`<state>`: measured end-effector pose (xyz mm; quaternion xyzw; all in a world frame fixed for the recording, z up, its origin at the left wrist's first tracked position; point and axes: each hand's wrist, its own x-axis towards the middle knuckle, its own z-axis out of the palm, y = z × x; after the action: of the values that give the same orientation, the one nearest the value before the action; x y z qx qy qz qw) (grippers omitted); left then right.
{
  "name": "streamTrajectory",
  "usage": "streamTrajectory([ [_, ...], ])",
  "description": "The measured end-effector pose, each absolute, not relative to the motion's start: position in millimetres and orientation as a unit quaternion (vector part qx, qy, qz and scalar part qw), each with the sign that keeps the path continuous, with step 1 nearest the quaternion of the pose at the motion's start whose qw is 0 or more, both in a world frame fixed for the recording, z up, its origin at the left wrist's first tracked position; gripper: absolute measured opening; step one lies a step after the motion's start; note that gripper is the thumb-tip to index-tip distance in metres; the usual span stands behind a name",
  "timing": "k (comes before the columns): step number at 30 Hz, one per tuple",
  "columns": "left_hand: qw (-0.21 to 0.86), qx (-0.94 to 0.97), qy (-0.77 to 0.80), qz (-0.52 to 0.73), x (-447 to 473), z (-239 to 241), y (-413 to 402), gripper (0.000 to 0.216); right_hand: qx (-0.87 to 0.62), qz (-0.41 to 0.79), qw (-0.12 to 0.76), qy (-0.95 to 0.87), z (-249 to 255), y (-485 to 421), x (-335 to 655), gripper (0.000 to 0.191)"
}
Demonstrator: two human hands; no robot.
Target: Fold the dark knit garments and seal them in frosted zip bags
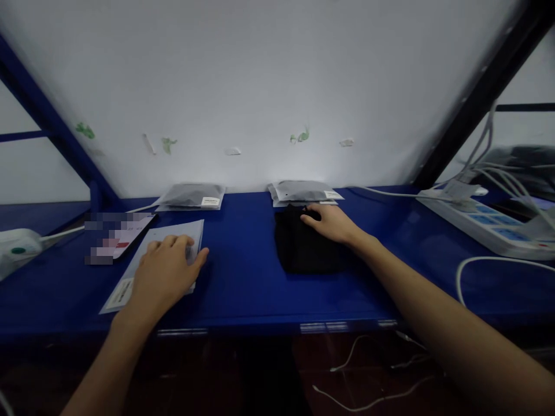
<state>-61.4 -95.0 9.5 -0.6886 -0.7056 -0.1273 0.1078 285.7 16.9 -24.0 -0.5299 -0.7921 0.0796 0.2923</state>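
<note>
My left hand [167,268] rests palm down on a flat, clear empty bag [143,263] with a white label, lying on the blue table [243,283]; its fingers are curled over the bag's far part. My right hand [332,222] lies on a folded black cloth [303,245] near the table's middle, fingers bent and pressing on its far edge. Two packed grey bags lie at the back by the wall, one to the left [193,195] and one to the right [301,190], just beyond the black cloth.
A phone with a blurred screen [119,238] lies left of the empty bag. A white device [15,245] sits at the far left edge. A white power strip [485,222] with several cables lies at the right. Loose cables hang below the table's front edge.
</note>
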Motion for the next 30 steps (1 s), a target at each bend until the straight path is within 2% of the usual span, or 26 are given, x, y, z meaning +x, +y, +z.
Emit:
streamTrajectory([
  [3,0.067,-0.712,-0.693,-0.090,-70,6,-91,0.044,-0.530,0.089,0.281,-0.795,-22,16,285,0.030],
  [8,0.028,-0.803,-0.586,-0.107,-41,10,-68,0.025,-0.547,0.097,0.262,-0.789,-18,13,287,0.025],
  [13,-0.013,-0.848,-0.519,-0.106,-13,17,-23,0.021,-0.556,0.101,0.240,-0.789,-13,9,290,0.023],
  [17,-0.042,-0.863,-0.475,-0.166,-8,11,-4,0.020,-0.541,0.114,0.212,-0.806,-9,6,291,0.022],
  [21,-0.099,-0.834,-0.488,-0.237,-12,1,-3,0.018,-0.524,0.114,0.197,-0.820,-5,2,290,0.022],
  [30,-0.150,-0.823,-0.489,-0.246,-7,3,-12,0.017,-0.498,0.072,0.184,-0.844,-3,-4,285,0.029],
])
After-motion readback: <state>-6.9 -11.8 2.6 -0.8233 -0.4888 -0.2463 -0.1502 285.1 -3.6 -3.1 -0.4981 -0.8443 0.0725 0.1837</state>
